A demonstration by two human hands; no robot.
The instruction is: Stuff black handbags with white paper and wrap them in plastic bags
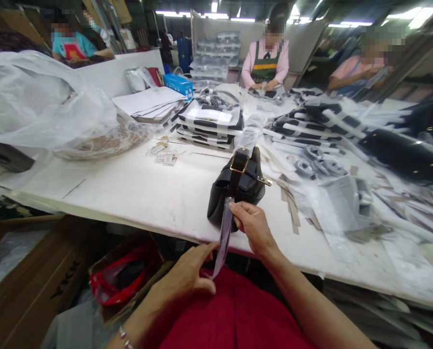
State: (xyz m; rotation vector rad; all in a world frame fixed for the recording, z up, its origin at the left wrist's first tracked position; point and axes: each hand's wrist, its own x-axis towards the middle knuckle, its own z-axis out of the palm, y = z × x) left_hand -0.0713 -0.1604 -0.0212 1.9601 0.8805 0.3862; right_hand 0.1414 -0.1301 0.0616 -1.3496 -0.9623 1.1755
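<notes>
A black handbag (219, 194) with a gold buckle and a gold zip pull stands at the table's front edge, end towards me. From its buckled strap a clear plastic strip (223, 242) hangs down over the edge. My right hand (254, 225) pinches the top of this strip between thumb and fingers, close against the bag. My left hand (192, 271) is below the table edge, thumb and fingers apart, beside the strip's lower end. Whether it touches the strip is hard to see. More clear wrapping (248, 138) covers the strap on the bag's far side.
Wrapped black bags (209, 123) are stacked behind, with grey rolls (314, 162) and brown strips (290, 203) to the right. Small tags (165, 152) and a big plastic sack (56, 106) lie left. Cardboard boxes (52, 271) stand below. A co-worker (265, 63) works opposite.
</notes>
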